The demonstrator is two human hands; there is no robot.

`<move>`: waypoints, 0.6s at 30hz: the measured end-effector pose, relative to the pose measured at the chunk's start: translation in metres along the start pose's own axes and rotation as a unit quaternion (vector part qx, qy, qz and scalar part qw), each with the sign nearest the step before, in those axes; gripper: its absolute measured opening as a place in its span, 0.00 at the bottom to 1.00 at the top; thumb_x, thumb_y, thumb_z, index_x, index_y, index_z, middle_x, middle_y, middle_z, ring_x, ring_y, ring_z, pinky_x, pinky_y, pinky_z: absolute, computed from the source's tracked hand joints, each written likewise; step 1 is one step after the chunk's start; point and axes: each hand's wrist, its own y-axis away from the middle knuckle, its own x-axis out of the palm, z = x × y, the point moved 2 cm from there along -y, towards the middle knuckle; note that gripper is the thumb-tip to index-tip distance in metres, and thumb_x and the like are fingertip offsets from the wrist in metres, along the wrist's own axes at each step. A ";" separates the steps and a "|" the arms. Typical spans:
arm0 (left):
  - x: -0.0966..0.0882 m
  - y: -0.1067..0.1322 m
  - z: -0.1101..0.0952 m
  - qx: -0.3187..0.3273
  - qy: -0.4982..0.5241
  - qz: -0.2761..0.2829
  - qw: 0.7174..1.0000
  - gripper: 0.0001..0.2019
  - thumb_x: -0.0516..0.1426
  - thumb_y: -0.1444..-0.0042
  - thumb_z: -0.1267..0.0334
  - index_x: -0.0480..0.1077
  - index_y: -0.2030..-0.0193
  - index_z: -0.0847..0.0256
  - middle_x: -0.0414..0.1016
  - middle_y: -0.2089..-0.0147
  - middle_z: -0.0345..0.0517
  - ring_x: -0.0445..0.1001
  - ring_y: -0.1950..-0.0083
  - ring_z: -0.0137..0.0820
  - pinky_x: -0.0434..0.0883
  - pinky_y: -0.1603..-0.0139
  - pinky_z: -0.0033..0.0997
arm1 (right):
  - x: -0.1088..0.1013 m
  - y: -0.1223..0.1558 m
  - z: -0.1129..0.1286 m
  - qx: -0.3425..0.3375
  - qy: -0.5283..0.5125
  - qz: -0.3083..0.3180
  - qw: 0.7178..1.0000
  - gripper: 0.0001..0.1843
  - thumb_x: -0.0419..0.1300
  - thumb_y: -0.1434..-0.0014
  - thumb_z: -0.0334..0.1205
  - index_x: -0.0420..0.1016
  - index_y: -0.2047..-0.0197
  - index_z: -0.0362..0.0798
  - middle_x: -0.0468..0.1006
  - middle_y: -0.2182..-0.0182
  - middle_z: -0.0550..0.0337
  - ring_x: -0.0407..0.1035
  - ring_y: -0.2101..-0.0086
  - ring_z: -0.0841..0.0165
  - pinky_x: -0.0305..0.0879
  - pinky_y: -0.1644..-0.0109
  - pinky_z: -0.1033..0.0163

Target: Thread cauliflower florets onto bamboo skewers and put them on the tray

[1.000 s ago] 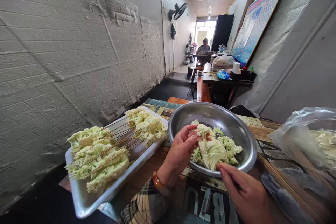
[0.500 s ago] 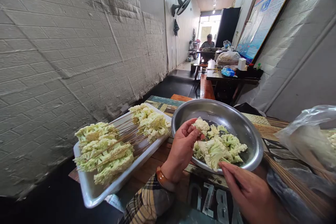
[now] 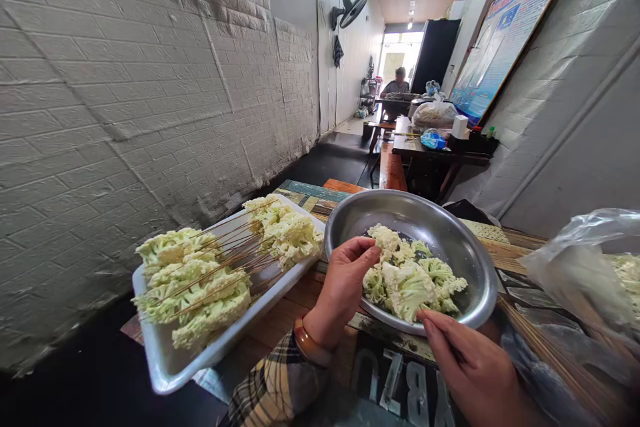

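A steel bowl holds loose cauliflower florets. My left hand reaches over the bowl's near-left rim, its fingers curled and pinched on a pale cauliflower floret at the top of the pile. My right hand rests at the bowl's near edge, fingers pressed together, with the fingertips touching the front of the pile. What they hold is hidden. To the left, a white tray carries cauliflower skewers in two heaps.
Loose bamboo skewers lie to the right of the bowl, beside a clear plastic bag of more cauliflower. A brick wall runs along the left. Far down the room a person sits at a table with bags and boxes.
My left hand lifted a floret from the pile, then lowered a little toward the rim. My right hand stayed at the bowl's near edge. The view shifted slightly.
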 end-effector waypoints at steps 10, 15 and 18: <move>-0.002 -0.001 0.001 -0.009 -0.015 -0.017 1.000 0.08 0.66 0.54 0.62 0.77 0.67 0.64 0.75 0.75 0.41 0.67 0.72 0.24 0.62 0.66 0.26 | -0.001 -0.007 0.009 -0.039 -0.006 -0.016 0.999 0.15 0.53 0.32 0.42 0.79 0.64 0.48 0.86 0.71 0.61 0.81 0.72 0.69 0.77 0.67 0.71; 0.001 0.001 0.000 -0.022 -0.016 -0.007 1.000 0.10 0.66 0.57 0.64 0.79 0.66 0.64 0.76 0.72 0.43 0.68 0.70 0.26 0.63 0.65 0.27 | -0.001 -0.007 0.006 -0.005 0.012 -0.008 1.000 0.16 0.53 0.33 0.43 0.80 0.64 0.48 0.86 0.70 0.60 0.81 0.71 0.68 0.78 0.66 0.70; 0.004 0.004 -0.004 -0.005 -0.040 0.002 0.999 0.07 0.67 0.57 0.64 0.77 0.71 0.64 0.74 0.73 0.41 0.66 0.71 0.25 0.62 0.65 0.26 | -0.001 -0.003 0.004 0.015 0.019 -0.010 1.000 0.17 0.52 0.33 0.45 0.81 0.64 0.49 0.86 0.70 0.60 0.81 0.71 0.66 0.78 0.68 0.69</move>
